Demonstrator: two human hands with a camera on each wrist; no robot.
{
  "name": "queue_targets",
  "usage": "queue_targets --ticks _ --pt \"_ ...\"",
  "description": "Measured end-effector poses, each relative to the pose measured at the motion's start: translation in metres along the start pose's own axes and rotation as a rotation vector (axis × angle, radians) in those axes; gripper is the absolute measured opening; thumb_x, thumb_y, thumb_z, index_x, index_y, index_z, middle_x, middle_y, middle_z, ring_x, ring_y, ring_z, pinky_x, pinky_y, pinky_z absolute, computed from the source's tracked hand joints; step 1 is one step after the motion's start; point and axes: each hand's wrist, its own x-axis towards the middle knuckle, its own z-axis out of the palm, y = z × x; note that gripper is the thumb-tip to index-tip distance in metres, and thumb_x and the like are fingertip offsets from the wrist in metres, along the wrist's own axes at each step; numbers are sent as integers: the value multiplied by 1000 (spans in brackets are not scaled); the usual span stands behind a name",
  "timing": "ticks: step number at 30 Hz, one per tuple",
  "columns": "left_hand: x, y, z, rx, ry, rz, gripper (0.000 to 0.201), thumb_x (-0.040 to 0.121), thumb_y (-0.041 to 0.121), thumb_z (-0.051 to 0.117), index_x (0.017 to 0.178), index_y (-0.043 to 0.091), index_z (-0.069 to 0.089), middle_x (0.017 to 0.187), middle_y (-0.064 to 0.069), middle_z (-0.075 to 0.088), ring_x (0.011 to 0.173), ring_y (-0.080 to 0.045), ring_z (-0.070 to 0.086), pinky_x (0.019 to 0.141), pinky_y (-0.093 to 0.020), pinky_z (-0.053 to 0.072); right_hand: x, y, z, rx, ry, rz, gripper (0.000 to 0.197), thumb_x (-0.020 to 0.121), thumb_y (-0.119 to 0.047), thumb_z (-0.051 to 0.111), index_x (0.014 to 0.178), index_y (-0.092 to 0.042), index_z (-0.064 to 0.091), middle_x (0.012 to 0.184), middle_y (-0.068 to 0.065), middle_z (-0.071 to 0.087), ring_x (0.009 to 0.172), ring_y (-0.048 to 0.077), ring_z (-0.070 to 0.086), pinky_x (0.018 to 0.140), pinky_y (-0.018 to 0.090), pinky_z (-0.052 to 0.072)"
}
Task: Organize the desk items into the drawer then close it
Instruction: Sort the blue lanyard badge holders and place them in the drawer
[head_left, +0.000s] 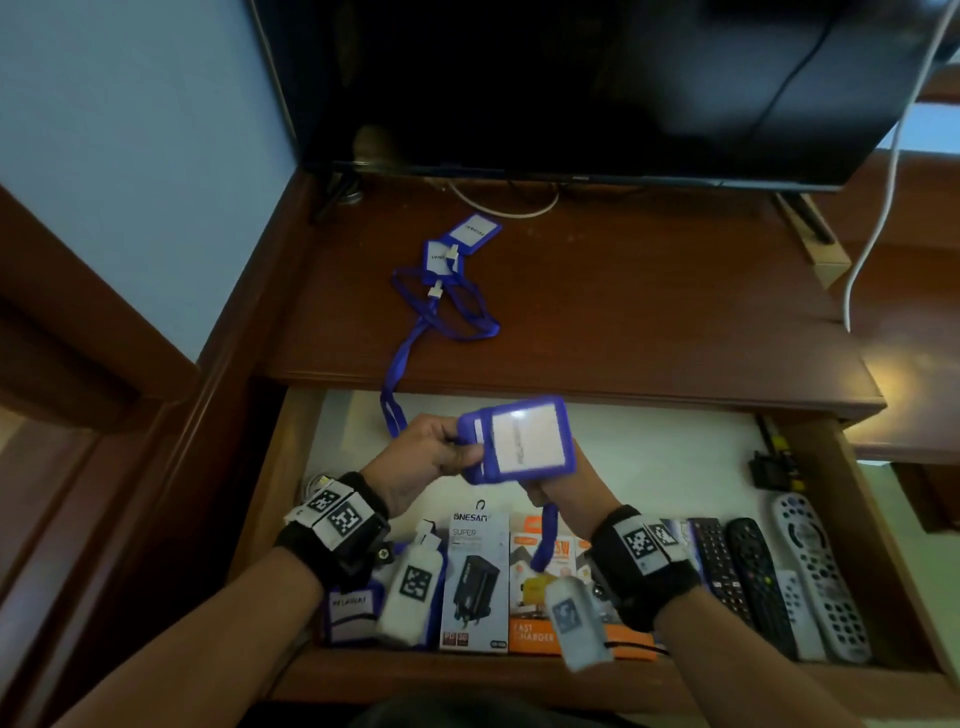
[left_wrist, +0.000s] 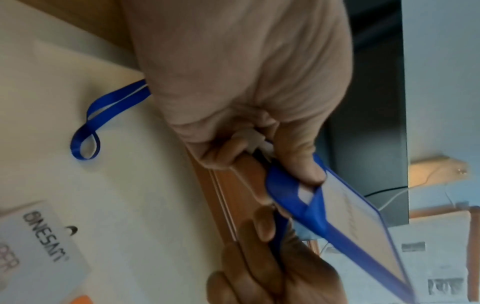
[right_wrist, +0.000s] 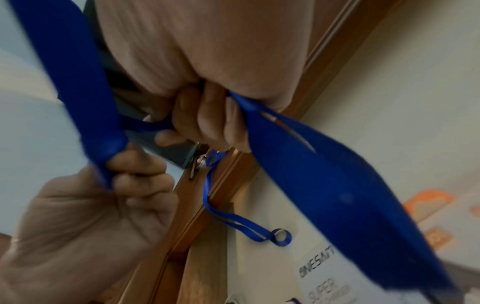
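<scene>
Head view: blue badge holder (head_left: 519, 440) is held above the open drawer (head_left: 649, 457), pinched at its edge by left hand (head_left: 426, 457); right hand (head_left: 566, 486) is curled under it, strap (head_left: 544, 540) hanging below.
Left wrist view: thumb and fingers (left_wrist: 298, 160) are closed on the holder's clip end.
Right wrist view: strap is gripped in the fist, blurred.

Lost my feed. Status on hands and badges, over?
Left hand pinches blue badge holder over open drawer. Right hand grips its lanyard. Two badges on desk, one lanyard trailing into drawer.
</scene>
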Motion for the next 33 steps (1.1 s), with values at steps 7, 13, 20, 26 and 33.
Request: queue_targets --ticks 7,13,20,26,33 --pt "20 -9 3 -24 461 -11 15 87 6 65 75 14 72 76 -12 61 64 -24 40 57 -31 33 1 -6 18 -97 -24 8 37 102 -18 43 67 -10 52 47 -2 31 39 8 23 40 19 20" --pt "14 -22 5 473 490 15 3 83 11 71 85 10 69 79 -3 69 72 -14 64 68 -24 51 -4 -5 22 -666 -178 -31 31 95 -12 48 65 -13 57 62 -7 49 53 3 43 49 13 32" --pt "10 -36 -12 897 297 -52 26 80 26 71 65 11 54 63 -1 56 55 -12 49 57 -27 40 -2 -15 19 -777 -289 -50 25 88 -18 60 79 4 68 69 7 56 60 11 45 57 23 34" --pt "-2 -15 -17 1164 -213 -57 9 88 10 58 83 13 65 86 -5 65 68 -8 54 61 -21 37 16 -32 14 -822 -336 -109 29 87 -23 68 60 -17 59 60 -6 56 56 5 49 56 20 38" --pt "-14 11 -36 663 -233 -10 25 83 -10 60 93 10 70 87 3 69 75 0 62 73 -17 49 18 -39 10 -382 -272 -91 22 91 -13 61 71 -7 63 61 11 44 51 15 35 47 23 29"
